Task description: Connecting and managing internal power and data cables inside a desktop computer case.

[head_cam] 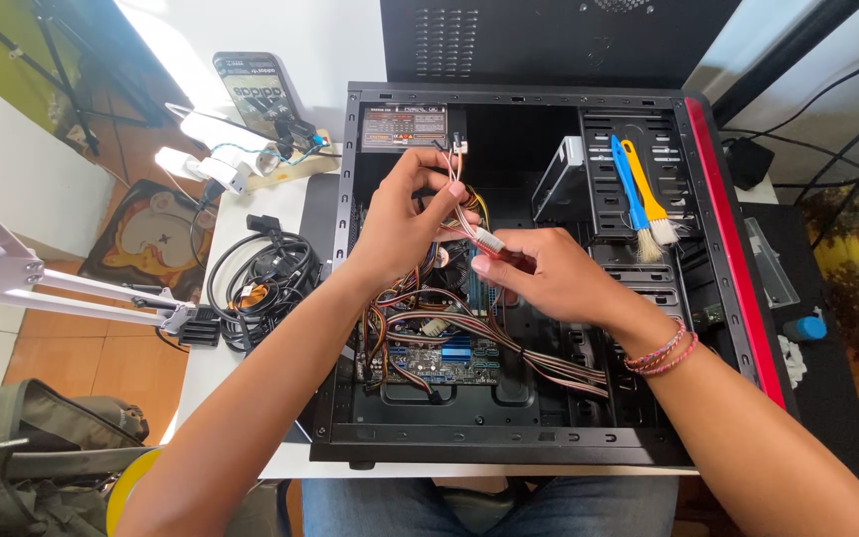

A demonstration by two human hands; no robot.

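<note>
Left hand (405, 214) and right hand (549, 273) close together, fingers pinched (wrists bent inward).

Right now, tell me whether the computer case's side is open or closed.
Open. The computer case lies on its side with no panel on it, so the motherboard and wire bundle show.

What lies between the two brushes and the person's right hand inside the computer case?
In the head view, only the black perforated drive cage lies between the blue and yellow brushes and the right hand; its lower slotted panels fill that stretch.
</note>
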